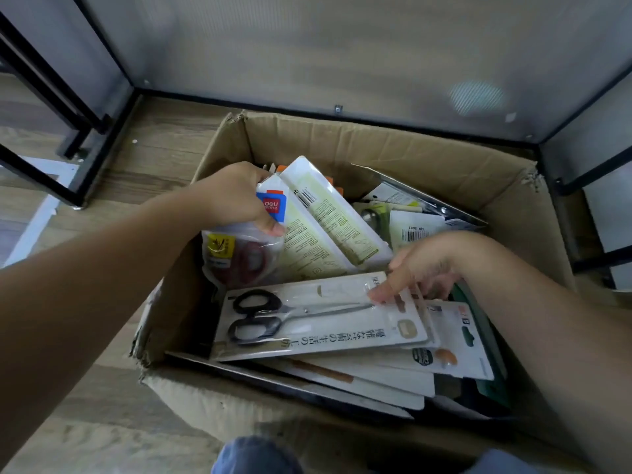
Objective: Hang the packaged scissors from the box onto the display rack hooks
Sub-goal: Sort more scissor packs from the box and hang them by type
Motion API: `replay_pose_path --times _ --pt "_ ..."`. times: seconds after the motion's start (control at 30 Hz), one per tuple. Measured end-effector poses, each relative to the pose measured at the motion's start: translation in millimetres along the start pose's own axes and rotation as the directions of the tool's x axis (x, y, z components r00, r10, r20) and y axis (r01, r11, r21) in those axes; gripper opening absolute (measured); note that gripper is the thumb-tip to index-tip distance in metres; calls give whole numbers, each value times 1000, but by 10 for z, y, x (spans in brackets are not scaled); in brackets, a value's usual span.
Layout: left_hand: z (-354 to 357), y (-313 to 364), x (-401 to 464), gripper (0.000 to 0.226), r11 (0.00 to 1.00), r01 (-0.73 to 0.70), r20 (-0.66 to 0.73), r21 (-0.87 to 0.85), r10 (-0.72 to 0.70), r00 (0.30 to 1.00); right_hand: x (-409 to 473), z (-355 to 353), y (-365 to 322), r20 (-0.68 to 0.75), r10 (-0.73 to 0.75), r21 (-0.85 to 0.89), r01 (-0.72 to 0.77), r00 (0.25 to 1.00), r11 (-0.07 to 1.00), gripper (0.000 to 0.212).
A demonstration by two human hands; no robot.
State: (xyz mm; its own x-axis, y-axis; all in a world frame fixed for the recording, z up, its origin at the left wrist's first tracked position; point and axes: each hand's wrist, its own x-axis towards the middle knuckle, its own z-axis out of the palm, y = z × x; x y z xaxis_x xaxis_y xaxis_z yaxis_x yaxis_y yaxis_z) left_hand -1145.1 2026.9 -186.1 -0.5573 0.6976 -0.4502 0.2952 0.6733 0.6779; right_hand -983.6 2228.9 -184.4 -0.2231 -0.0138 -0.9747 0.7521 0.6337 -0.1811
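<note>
Nothing hung yet: my left hand point(236, 196) grips packs at ten o'clock in the box point(393, 148), my right hand point(424, 265) pinches the black scissors pack point(318, 319).

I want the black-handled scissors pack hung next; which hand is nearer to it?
Right hand: its fingertips pinch the black-handled scissors pack at the blade end. Left hand grips other packs behind it.

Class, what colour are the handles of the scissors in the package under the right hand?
Black handles, clearest in the head view.
</note>
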Motion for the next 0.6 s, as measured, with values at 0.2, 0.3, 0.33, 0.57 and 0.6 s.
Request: replay_pose_path --times 0.2,0.3,0.33,0.57,0.6 --pt "-14 -8 -13 31 1000 -8 -2 23 8 1000 -346 -121 -290 -554 -437 -204 394 709 896 23" --pt "-18 -23 -9 29 999 -5 -5 45 5 1000 -102 189 -453 -247 -470 -438 335 847 834 40" --pt "-14 -29 -10 29 999 -2 -3 52 2 1000 -14 274 -487 -179 -445 -500 308 878 809 48" --pt "-9 -24 -28 29 997 7 27 72 -9 1000 210 336 -448 -76 -242 -482 177 967 858 69" --pt "-10 -24 -36 28 997 4 35 71 -7 999 212 352 -451 -84 -224 -498 153 971 854 75"
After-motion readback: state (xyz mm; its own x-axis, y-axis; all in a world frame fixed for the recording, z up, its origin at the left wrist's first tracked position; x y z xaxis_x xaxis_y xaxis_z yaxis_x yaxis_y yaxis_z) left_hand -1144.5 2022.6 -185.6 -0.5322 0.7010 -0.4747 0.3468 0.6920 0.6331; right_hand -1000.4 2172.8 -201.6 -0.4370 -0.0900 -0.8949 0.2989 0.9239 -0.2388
